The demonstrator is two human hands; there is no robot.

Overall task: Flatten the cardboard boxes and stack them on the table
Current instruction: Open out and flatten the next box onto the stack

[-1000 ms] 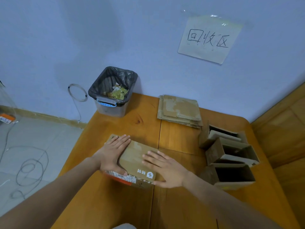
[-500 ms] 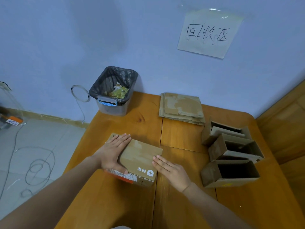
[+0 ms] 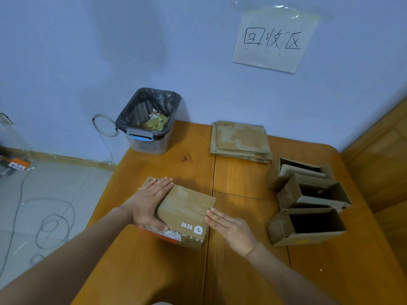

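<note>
Since the wooden table [image 3: 176,271] is doing all the work as a pressing surface, it makes sense everything's laid out on it in zones: the bin [image 3: 148,121] with a black liner sits at the far left corner against the wall, probably for tape scraps, though that's a guess. Over on the right, three open boxes [image 3: 308,205] are lined up on their sides, touching each other, mouths facing the person, looks like the queue waiting to be squashed. At the back near the wall is the flattened stack [image 3: 241,140], a few sheets deep, right under the paper sign [image 3: 273,38], so that's clearly the drop-off spot. Front and centre is the box being worked on [image 3: 185,213], brown with a white logo and an orange strip along the near edge, and it still looks to have some height to it, so not fully flat yet. The left hand [image 3: 148,204] is spread flat, palm down on the box's left side with the thumb wrapped over the near edge, pinning it. The right hand [image 3: 231,228] lies flat and open on the table just beside the box's right edge, fingertips about touching it, not gripping anything.
</note>
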